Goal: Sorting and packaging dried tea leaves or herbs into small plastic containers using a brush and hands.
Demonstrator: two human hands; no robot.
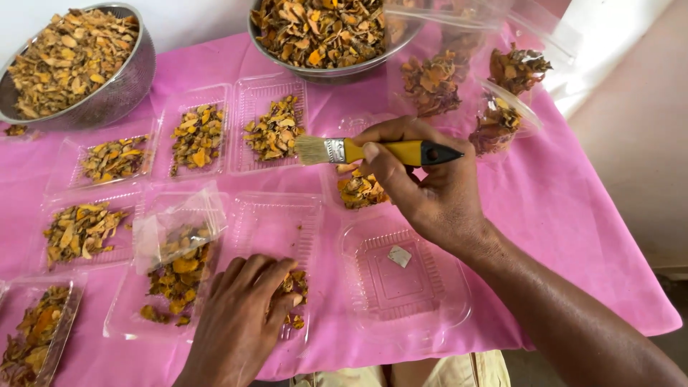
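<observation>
My right hand (423, 186) grips a small paintbrush (380, 151) with a yellow and black handle, its bristles pointing left above a clear plastic tray (251, 115) of dried orange-brown pieces. Under this hand lies another clear tray with a small heap of dried pieces (358, 190). My left hand (240, 315) rests palm down on dried pieces (294, 287) in a clear tray (276, 222) at the near edge. Beside it, a clear tray with an open lid (172, 222) holds more pieces.
Two steel bowls, one at the far left (125, 79) and one at the far middle (322, 72), hold dried pieces. Several filled clear trays cover the pink tablecloth (573, 215). A clear tray (408, 279) holds only a small pale scrap. Filled clear containers (502, 107) stand at the far right.
</observation>
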